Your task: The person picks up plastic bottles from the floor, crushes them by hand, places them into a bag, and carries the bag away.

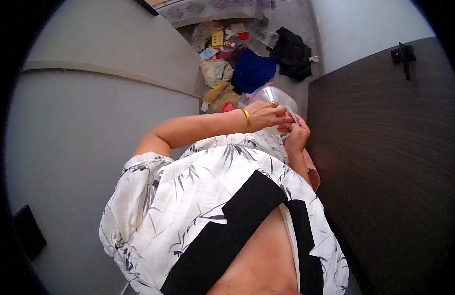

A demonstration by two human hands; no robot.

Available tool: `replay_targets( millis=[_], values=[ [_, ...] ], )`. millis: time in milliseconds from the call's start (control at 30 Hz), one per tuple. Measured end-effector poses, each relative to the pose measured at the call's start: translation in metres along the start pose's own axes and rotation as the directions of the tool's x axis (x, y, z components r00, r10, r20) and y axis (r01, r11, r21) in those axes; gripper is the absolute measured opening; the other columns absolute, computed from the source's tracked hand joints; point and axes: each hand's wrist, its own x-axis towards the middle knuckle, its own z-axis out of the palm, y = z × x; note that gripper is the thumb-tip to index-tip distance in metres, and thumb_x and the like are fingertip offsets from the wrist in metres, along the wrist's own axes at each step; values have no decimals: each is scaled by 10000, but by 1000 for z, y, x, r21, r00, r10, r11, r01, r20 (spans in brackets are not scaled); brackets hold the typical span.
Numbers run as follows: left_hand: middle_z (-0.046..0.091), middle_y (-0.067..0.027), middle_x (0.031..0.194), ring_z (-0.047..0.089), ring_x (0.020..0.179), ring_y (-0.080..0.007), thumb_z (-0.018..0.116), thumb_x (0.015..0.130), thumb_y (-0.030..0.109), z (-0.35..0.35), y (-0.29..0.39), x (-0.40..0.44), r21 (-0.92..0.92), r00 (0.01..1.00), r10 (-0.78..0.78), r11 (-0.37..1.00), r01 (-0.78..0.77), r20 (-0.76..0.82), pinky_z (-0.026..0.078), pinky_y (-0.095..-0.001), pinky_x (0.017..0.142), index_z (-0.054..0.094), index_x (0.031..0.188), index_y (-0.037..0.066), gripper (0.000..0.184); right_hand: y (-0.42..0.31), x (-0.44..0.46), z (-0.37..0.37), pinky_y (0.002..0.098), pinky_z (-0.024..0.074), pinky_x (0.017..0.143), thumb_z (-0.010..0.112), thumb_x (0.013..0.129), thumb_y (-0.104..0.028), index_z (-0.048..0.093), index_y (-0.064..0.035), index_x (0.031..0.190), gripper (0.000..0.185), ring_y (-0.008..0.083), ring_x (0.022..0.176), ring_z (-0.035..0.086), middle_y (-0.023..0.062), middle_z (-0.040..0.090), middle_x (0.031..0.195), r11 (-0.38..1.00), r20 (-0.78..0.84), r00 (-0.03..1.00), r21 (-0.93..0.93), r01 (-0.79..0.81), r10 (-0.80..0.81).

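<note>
A translucent plastic bag [286, 98] hangs in front of my body, with a whitish strip [291, 114] along its top. My left hand [263, 116], wearing a ring and a gold bracelet, reaches across with its fingers bent over the bag's near side. Close by, my right hand [298, 133] is closed, pinching the strip between thumb and fingers. Something small and red [282, 123] shows between the two hands; its kind is partly hidden by the fingers.
Beyond the hands, a dark blue cloth [253, 71], black clothing [292, 53], a yellowish bag [221, 96] and a yellow box [217, 38] lie scattered on the floor. A dark wooden door [384, 147] stands to the right, and a pale panel [90, 147] to the left.
</note>
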Motion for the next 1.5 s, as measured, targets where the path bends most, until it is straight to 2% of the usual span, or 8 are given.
replay_targets(
  millis=[300,400,533,600,700,1067,1167,1500],
  values=[
    [431,-100,881,557,665,-229,615,637,120,9,-9,5,-83,973,-220,971,225,67,452,-312,494,440,975,51,387,14,20,-5,258,506,577,404,716,7,488,71,1039,339,163,649,590,98,568,855,999,22,1000,34,9,-10],
    [435,-106,867,547,650,-279,647,634,136,15,-12,4,-214,946,-321,928,305,-43,439,-360,510,437,935,49,378,-3,19,-15,292,477,686,598,717,-140,467,23,1106,442,202,834,563,122,505,1039,990,165,985,-127,66,-45],
    [452,-108,868,530,646,-318,691,602,155,0,-24,13,-413,853,-462,845,341,-242,422,-390,540,444,929,69,418,-36,26,-63,430,304,908,705,613,-394,256,-33,1267,872,281,1152,326,164,293,1261,394,359,861,-778,490,-361],
    [452,-108,868,530,658,-317,689,609,163,-10,-24,16,-436,878,-425,848,301,-221,427,-382,555,456,927,74,405,-45,28,-78,480,192,974,723,543,-470,147,-68,1312,1042,315,1239,187,176,169,1337,63,441,835,-872,485,-330],
    [449,-99,866,526,697,-299,697,601,181,-21,-25,17,-461,940,-278,872,162,-196,417,-370,564,468,924,75,410,-63,34,-88,501,122,994,739,470,-492,66,-99,1327,1159,337,1267,100,182,91,1367,-17,613,741,-773,634,-273],
    [495,-78,940,548,799,-232,629,654,171,-52,-30,56,-272,972,234,934,-233,-31,469,-314,660,492,1021,50,411,-115,58,-102,492,206,992,830,355,-384,78,-183,1340,1255,368,1243,154,199,108,1353,69,923,372,-366,928,-99],
    [495,-85,936,556,773,-224,625,662,181,-72,-63,52,-256,970,218,949,-185,106,476,-306,637,489,1017,29,409,-114,82,-71,459,220,987,809,353,-365,205,-133,1305,1151,399,1197,219,233,219,1283,106,930,357,-348,932,-84],
    [427,-60,725,529,497,-170,562,722,430,-93,-104,101,43,777,600,786,-617,192,450,-265,399,395,871,57,435,-144,115,-64,465,252,953,792,390,-333,298,-101,1276,1041,407,1155,272,249,249,1245,154,957,259,-238,959,-129]
  ],
)
